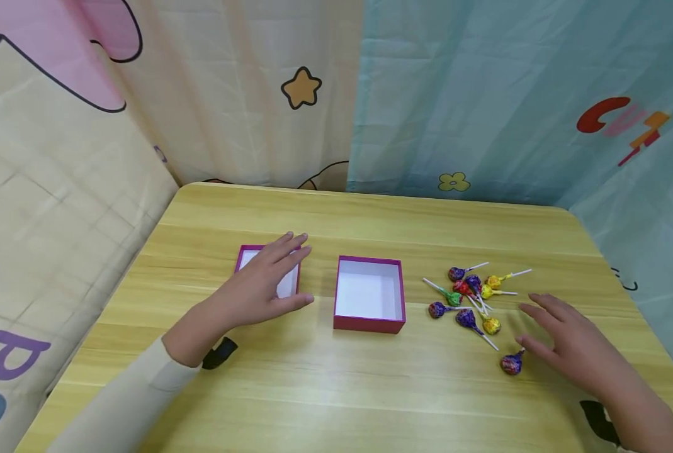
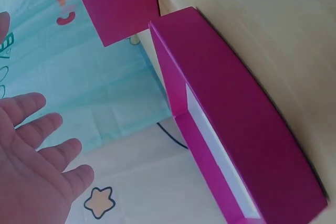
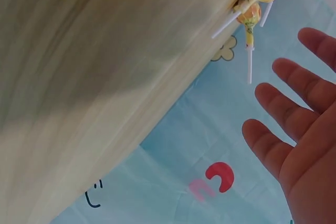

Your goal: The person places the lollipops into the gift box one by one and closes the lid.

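My left hand (image 1: 254, 286) hovers with spread fingers over a magenta box lid or tray (image 1: 289, 284) with a white inside, hiding much of it. In the left wrist view, the straight fingers (image 2: 60, 153) stand apart from its magenta side (image 2: 220, 93). My right hand (image 1: 576, 349) is held over the right part of the table, fingers loosely extended and holding nothing. Just by its thumb lies a purple lollipop (image 1: 511, 363), its stick partly hidden. Left of the fingers is a loose pile of wrapped lollipops, among them a green one (image 1: 454, 298) and yellow ones (image 1: 492, 326).
A magenta square box (image 1: 369, 324), open at the top with a white inside, stands mid-table between the hands. The wooden table (image 1: 336, 402) ends at the back against printed curtains (image 1: 455, 94), and another curtain hangs along the left side.
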The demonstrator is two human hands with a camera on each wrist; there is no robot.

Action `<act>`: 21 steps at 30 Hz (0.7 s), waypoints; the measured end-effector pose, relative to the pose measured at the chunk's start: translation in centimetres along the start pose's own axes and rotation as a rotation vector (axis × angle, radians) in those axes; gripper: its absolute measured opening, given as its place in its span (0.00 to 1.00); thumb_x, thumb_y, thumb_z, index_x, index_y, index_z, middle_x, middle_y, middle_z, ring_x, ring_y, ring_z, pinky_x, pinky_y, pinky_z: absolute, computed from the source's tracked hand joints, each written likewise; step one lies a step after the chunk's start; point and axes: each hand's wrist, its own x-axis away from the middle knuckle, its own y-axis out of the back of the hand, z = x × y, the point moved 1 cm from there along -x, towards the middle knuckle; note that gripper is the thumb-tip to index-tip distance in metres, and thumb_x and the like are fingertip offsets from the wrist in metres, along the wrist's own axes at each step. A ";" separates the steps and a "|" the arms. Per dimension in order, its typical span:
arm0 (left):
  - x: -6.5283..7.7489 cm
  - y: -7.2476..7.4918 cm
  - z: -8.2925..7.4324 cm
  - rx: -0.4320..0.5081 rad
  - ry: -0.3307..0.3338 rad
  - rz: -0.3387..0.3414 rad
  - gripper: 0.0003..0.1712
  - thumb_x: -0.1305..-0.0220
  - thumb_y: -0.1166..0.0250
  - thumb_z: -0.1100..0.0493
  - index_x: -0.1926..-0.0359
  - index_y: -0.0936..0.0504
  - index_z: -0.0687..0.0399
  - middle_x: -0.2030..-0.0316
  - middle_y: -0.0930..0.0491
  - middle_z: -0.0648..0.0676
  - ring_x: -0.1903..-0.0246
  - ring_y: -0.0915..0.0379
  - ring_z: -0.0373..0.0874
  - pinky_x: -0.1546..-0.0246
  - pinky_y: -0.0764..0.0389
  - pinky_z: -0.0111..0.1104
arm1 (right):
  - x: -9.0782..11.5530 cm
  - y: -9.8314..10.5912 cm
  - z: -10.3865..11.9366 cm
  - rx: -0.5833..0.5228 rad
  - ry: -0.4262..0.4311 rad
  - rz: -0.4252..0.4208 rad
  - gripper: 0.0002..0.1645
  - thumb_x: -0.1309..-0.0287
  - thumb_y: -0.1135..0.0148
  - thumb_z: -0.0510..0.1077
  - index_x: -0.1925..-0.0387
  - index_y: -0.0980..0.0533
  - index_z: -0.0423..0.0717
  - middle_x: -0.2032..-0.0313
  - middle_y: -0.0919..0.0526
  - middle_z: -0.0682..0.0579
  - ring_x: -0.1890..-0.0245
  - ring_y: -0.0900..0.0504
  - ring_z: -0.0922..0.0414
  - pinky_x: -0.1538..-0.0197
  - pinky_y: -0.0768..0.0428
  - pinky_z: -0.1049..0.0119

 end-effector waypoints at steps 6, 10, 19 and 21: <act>-1.9 -0.6 0.3 0.100 0.026 0.086 0.50 0.38 0.35 0.34 0.24 0.40 0.54 0.24 0.45 0.51 0.24 0.60 0.50 0.29 0.45 0.50 | 0.4 -0.4 0.3 -0.046 0.043 -0.013 0.34 0.58 0.20 0.45 0.47 0.21 0.41 0.44 0.24 0.39 0.44 0.27 0.35 0.28 0.41 0.58; -2.9 -0.9 0.2 0.147 0.035 0.117 0.52 0.39 0.35 0.32 0.23 0.43 0.49 0.24 0.47 0.49 0.24 0.61 0.48 0.29 0.44 0.48 | 0.7 -0.6 0.4 -0.088 0.048 -0.007 0.34 0.61 0.19 0.43 0.48 0.20 0.41 0.46 0.22 0.39 0.46 0.26 0.36 0.33 0.57 0.82; -4.4 -2.1 -0.2 0.247 0.082 0.255 0.58 0.45 0.35 0.26 0.22 0.45 0.47 0.23 0.51 0.48 0.24 0.62 0.46 0.29 0.45 0.46 | 1.2 -0.5 1.2 -0.160 0.036 0.046 0.31 0.60 0.18 0.44 0.50 0.19 0.47 0.47 0.19 0.44 0.47 0.26 0.51 0.44 0.53 0.93; -4.5 -2.4 -0.3 0.254 0.081 0.266 0.59 0.45 0.35 0.26 0.22 0.45 0.49 0.23 0.51 0.49 0.24 0.62 0.46 0.29 0.45 0.47 | 1.2 -0.5 1.2 -0.169 0.051 0.045 0.31 0.60 0.18 0.43 0.50 0.19 0.49 0.48 0.19 0.46 0.46 0.27 0.57 0.44 0.52 0.93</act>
